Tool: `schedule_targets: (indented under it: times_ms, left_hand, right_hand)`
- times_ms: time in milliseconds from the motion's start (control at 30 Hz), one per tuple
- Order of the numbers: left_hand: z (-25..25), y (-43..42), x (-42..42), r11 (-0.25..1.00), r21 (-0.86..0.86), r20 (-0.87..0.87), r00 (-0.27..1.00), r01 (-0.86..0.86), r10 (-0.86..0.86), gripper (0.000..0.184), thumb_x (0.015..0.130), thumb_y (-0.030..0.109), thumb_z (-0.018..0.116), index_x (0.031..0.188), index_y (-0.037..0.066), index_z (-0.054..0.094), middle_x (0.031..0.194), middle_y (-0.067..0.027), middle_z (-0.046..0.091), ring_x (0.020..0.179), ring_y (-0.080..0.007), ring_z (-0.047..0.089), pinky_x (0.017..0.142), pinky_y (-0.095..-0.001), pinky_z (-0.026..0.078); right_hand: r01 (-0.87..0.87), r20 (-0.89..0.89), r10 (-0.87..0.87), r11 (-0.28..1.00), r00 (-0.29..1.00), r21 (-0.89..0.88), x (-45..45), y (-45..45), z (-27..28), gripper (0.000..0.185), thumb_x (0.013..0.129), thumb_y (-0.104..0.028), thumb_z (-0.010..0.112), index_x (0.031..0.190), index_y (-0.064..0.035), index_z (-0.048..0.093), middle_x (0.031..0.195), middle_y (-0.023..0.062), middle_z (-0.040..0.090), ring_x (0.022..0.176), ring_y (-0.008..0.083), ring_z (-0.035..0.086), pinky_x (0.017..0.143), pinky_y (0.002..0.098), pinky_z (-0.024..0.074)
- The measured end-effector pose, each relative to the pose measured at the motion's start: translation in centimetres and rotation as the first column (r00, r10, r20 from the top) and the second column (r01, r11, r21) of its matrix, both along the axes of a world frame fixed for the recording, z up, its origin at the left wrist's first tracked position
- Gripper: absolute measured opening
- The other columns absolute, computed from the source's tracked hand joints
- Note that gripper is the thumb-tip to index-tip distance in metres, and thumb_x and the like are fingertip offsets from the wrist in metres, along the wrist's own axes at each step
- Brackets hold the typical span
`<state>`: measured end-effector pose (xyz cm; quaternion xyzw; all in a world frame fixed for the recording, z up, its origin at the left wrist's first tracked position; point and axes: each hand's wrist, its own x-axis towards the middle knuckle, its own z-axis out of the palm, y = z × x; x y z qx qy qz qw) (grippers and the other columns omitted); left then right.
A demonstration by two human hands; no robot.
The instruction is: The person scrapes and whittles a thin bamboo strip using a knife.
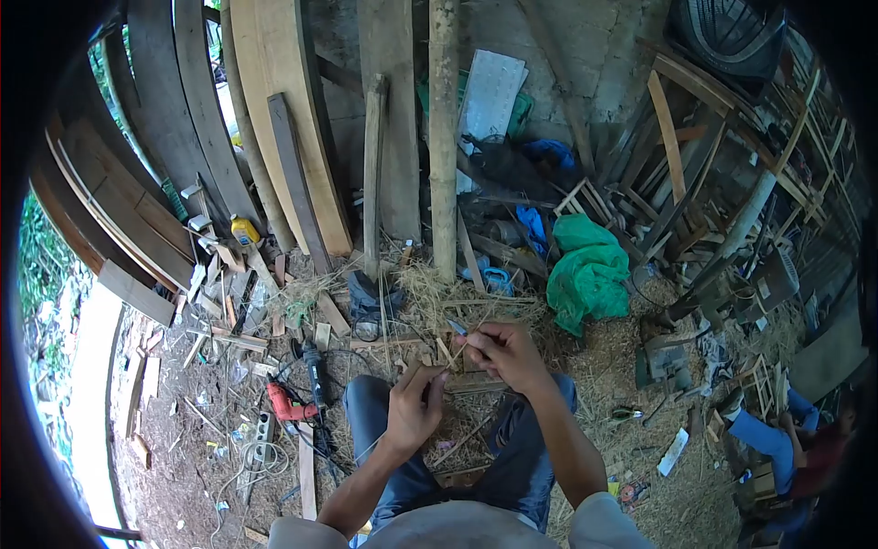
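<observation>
Both hands are close together above the knees. My left hand has its fingers pinched on a thin pale strip, which looks like split bamboo or wood. To its right, my right hand is closed around a small knife, whose short blade points up and left. The knife's handle is mostly hidden by the fingers. Long thin strands rise from near my left hand toward the straw-covered ground.
A red power drill, a dark grinder and a power strip lie at the left. A green bag sits ahead right. Planks lean on the wall. Another person in blue trousers sits at the far right.
</observation>
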<state>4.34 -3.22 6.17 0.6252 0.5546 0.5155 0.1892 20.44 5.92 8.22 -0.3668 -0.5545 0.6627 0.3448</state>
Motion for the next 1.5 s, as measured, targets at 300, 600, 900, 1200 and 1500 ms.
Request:
schedule_targets:
  times_ms: [300, 600, 900, 1200, 1500]
  left_hand:
    - [0.5, -0.2, 0.3, 0.999, 0.001, -0.069, 0.997, 0.036, -0.036, 0.008, 0.083, -0.005, 0.059, 0.090, -0.002, 0.058, 0.077, -0.0142, 0.055, 0.058, -0.0298, 0.057, 0.049, -0.0354, 0.045]
    - [-0.6, -1.1, -1.7, 0.983, -0.173, -0.060, 0.997, -0.055, 0.045, 0.007, 0.082, -0.003, 0.061, 0.089, 0.000, 0.060, 0.077, -0.0143, 0.057, 0.061, -0.0278, 0.058, 0.054, -0.0326, 0.046]
    - [-0.8, 2.0, 0.4, 0.998, -0.031, -0.144, 0.989, -0.047, 0.042, 0.012, 0.081, -0.003, 0.061, 0.093, 0.001, 0.059, 0.077, -0.0141, 0.055, 0.063, -0.0321, 0.060, 0.054, -0.0363, 0.047]
    - [-1.0, 2.2, 0.2, 0.997, -0.069, -0.127, 0.991, 0.039, -0.048, 0.013, 0.081, -0.004, 0.062, 0.093, 0.001, 0.061, 0.078, -0.0122, 0.056, 0.059, -0.0255, 0.058, 0.051, -0.0321, 0.045]
    - [-1.0, -0.4, -1.7, 0.991, -0.136, -0.068, 0.998, 0.005, -0.015, 0.007, 0.084, -0.001, 0.062, 0.090, -0.002, 0.061, 0.081, -0.0135, 0.059, 0.060, -0.0250, 0.060, 0.052, -0.0318, 0.046]
  right_hand:
    - [0.120, 0.037, -0.123, 0.989, 0.992, 0.082, 1.8, 2.3, -1.7, 0.017, 0.094, -0.013, 0.055, 0.093, 0.0020, 0.064, 0.063, -0.0041, 0.050, 0.047, 0.0024, 0.036, 0.042, 0.0196, 0.0277]
    - [0.381, -0.153, -0.384, 0.923, 0.911, -0.051, 6.7, 5.8, -1.4, 0.022, 0.094, -0.020, 0.056, 0.096, -0.0003, 0.064, 0.061, -0.0043, 0.050, 0.044, 0.0011, 0.036, 0.039, 0.0189, 0.0242]
    - [-0.004, -0.022, 0.003, 0.999, 1.000, -0.041, 0.1, 1.3, -2.9, 0.022, 0.096, -0.012, 0.052, 0.109, 0.0019, 0.063, 0.063, -0.0034, 0.046, 0.049, 0.0029, 0.033, 0.043, 0.0201, 0.0289]
    - [0.101, -0.052, -0.114, 0.975, 0.992, -0.200, 3.2, 4.6, -2.7, 0.020, 0.095, -0.010, 0.053, 0.099, 0.0056, 0.065, 0.062, -0.0027, 0.048, 0.047, 0.0030, 0.032, 0.041, 0.0216, 0.0246]
    - [0.511, -0.112, -0.511, 0.859, 0.852, -0.038, 8.1, 9.3, -5.4, 0.027, 0.093, -0.026, 0.060, 0.090, 0.0010, 0.063, 0.062, -0.0051, 0.048, 0.047, 0.0021, 0.036, 0.041, 0.0196, 0.0281]
